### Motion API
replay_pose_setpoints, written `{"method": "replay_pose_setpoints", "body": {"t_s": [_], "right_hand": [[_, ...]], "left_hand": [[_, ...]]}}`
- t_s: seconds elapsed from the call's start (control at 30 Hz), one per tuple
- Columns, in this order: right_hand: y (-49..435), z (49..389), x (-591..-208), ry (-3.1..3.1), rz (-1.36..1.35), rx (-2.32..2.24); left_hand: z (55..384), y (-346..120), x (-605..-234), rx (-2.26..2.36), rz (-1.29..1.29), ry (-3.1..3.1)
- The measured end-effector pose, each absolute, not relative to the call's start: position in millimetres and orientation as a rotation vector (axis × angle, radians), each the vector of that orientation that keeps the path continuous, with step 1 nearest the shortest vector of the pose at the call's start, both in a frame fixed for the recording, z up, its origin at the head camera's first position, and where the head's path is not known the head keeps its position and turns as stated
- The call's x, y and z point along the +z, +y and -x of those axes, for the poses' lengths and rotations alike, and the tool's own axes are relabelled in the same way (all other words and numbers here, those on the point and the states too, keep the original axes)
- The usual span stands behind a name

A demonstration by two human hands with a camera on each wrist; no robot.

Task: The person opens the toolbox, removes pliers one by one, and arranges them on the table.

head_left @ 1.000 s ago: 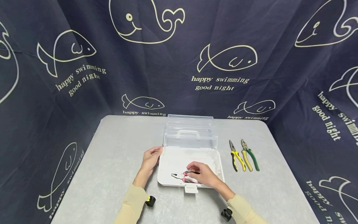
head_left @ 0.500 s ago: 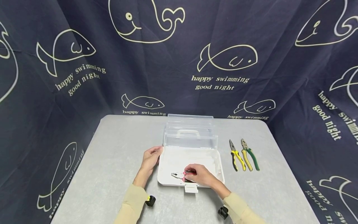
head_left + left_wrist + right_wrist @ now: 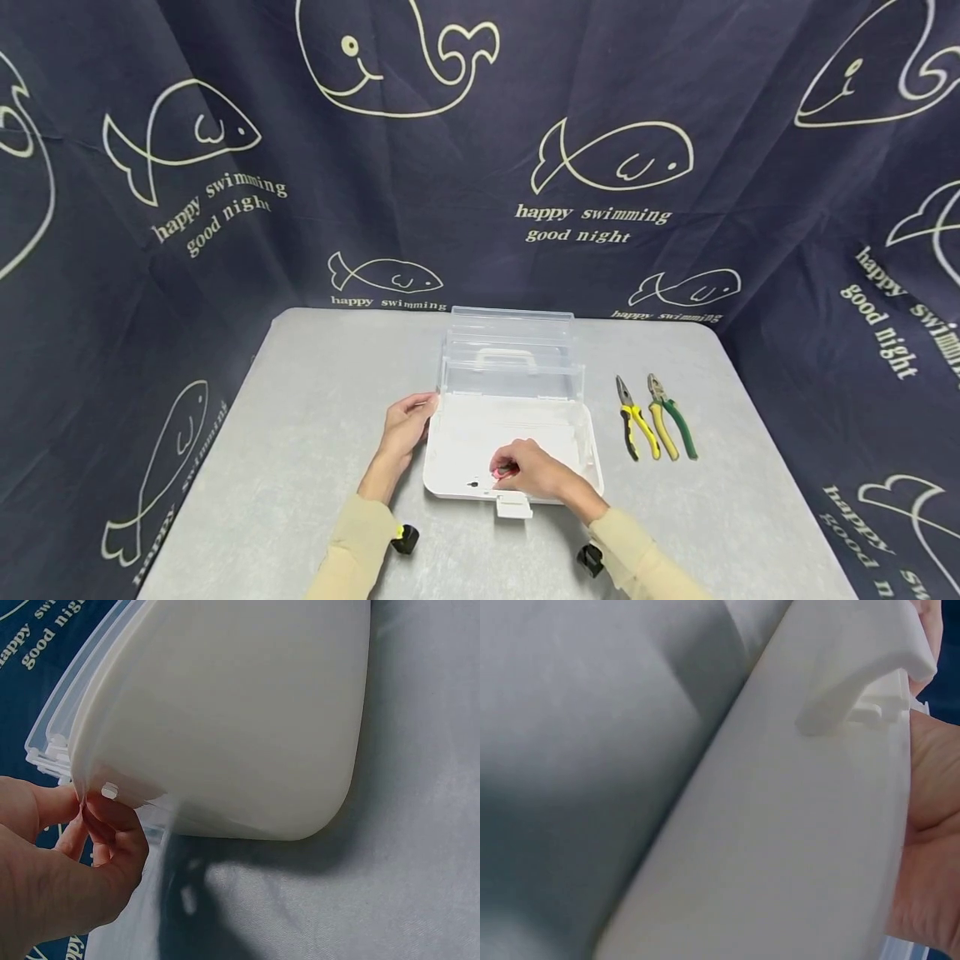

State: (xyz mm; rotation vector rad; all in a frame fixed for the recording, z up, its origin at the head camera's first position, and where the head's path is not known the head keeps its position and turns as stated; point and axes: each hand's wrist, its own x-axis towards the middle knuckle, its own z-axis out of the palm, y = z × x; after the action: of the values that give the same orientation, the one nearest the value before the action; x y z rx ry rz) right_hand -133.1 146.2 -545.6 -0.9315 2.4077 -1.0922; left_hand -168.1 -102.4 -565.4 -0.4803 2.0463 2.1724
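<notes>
A white plastic storage box (image 3: 468,429) stands on the table with its clear lid raised at the back. At its back left corner, my left hand (image 3: 403,427) pinches the rim between thumb and fingers; the left wrist view shows this hand (image 3: 82,862) at the edge close up. Down inside the box near the front wall, my right hand (image 3: 532,469) grips pliers (image 3: 503,472) with red and black handles. The handles are mostly covered by the fingers, and only a small part of the pliers' head shows. In the right wrist view the box wall hides the fingertips.
Yellow-and-black long-nose pliers (image 3: 636,418) and green-and-yellow pliers (image 3: 671,417) lie on the table right of the box. A white latch (image 3: 513,505) juts from the box front. The clear lid (image 3: 510,350) has a handle and stands up behind. A dark printed curtain surrounds the table.
My right hand has closed its fingers round the pliers' handles and moved slightly left; the pliers' head has shifted a little toward the front wall. My left hand keeps its place.
</notes>
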Motion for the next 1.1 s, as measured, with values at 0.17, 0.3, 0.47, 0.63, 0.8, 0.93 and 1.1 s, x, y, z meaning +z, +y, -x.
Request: {"method": "replay_pose_setpoints", "body": {"t_s": [0.17, 0.3, 0.47, 0.63, 0.8, 0.93, 1.1], "right_hand": [[145, 136, -541, 2.470, 1.004, -0.955], [147, 135, -536, 2.434, 0.972, -0.934], [150, 133, -533, 2.429, 0.908, -0.939], [155, 129, -532, 2.457, 0.901, -0.954], [163, 124, -534, 2.485, 0.833, -1.057], [168, 121, -539, 2.517, 0.844, -1.151], [175, 119, -543, 2.548, 0.837, -1.195]], "left_hand": [[168, -103, -566, 2.180, 0.487, 2.049], [169, -102, -567, 2.187, 0.484, 2.041], [169, -101, -567, 2.200, 0.480, 2.033], [168, -101, -565, 2.181, 0.493, 2.037], [168, -102, -564, 2.170, 0.476, 2.033], [168, -103, -564, 2.168, 0.477, 2.036], [168, -102, -564, 2.164, 0.495, 2.037]]}}
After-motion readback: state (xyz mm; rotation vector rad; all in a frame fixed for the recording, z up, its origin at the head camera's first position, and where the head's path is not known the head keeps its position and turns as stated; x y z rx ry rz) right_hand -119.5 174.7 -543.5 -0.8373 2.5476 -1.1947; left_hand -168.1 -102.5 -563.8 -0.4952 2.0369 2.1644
